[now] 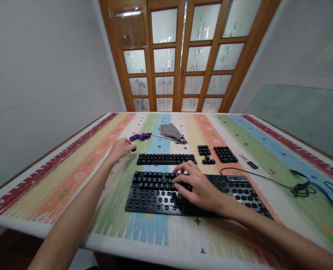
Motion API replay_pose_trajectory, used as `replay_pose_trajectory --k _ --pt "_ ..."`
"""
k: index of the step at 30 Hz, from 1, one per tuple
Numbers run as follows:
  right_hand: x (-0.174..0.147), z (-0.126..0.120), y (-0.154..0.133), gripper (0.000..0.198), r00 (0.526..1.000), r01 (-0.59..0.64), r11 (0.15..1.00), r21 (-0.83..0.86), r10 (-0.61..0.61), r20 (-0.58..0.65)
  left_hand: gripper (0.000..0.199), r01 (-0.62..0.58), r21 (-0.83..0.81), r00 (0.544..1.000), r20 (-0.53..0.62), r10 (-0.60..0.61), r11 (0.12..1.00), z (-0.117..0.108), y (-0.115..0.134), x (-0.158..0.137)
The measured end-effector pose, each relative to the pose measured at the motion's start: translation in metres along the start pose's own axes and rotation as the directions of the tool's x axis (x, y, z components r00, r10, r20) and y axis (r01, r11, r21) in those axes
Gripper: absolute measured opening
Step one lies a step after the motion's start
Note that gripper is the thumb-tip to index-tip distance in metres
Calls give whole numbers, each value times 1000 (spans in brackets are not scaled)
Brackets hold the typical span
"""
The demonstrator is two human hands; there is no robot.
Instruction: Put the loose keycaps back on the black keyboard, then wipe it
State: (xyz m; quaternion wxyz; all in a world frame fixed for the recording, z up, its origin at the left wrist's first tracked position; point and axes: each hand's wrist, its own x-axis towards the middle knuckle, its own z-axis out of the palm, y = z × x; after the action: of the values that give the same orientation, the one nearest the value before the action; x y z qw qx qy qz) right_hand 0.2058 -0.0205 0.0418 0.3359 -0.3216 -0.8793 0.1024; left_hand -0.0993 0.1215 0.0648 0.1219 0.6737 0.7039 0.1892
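My left hand (pixel 122 148) is raised over the table left of the keycap rows, with a small black keycap (pixel 134 149) pinched at its fingertips. My right hand (pixel 198 185) reaches over the middle of a black keyboard (pixel 166 205). Its thumb and index finger close on a keycap in the second row, and the palm hides the keys beneath. Caps cover the upper left rows of the keyboard, while bare switch stems show in the lower rows and at the right. Just behind the keyboard, loose black keycaps (pixel 166 159) stand in tight rows.
Smaller keycap groups (pixel 225 154) sit at the back right, beside a keycap puller (pixel 251 164). A grey cloth (pixel 172 132) and a purple cloth (pixel 140 137) on a thin stick lie farther back. The keyboard's cable (pixel 303 189) coils at right on the striped tablecloth (pixel 79 176).
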Motion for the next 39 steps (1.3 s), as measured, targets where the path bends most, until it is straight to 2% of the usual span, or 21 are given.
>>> replay_pose_trajectory --k 3,6,10,13,17,26,31,39 --pt "2 2 0 11 1000 12 1000 0 -12 16 36 -3 -74 1000 -31 0 997 -20 -14 -24" --pt "6 8 -1 11 999 20 1000 16 -20 39 43 -13 -137 1000 -23 10 991 -28 -25 -61" --pt "14 19 -4 11 997 45 997 58 -49 66 46 -62 -344 997 23 74 937 -10 -26 -110" --pt "21 28 -8 11 994 71 994 77 -77 79 44 -69 -387 996 24 84 920 9 -22 -131" --pt "30 36 -14 11 989 110 989 97 -118 90 37 -87 -346 996 -8 90 934 22 -16 -138" --pt "44 50 -16 9 989 106 990 95 -115 97 31 -89 -292 996 -3 93 952 21 -8 -141" --pt "56 64 -15 7 987 68 996 60 -76 144 27 -126 -261 992 -2 130 957 22 -4 -142" --pt "65 85 -14 5 980 83 996 30 -87 177 26 -171 -287 985 -32 169 942 25 -10 -146"
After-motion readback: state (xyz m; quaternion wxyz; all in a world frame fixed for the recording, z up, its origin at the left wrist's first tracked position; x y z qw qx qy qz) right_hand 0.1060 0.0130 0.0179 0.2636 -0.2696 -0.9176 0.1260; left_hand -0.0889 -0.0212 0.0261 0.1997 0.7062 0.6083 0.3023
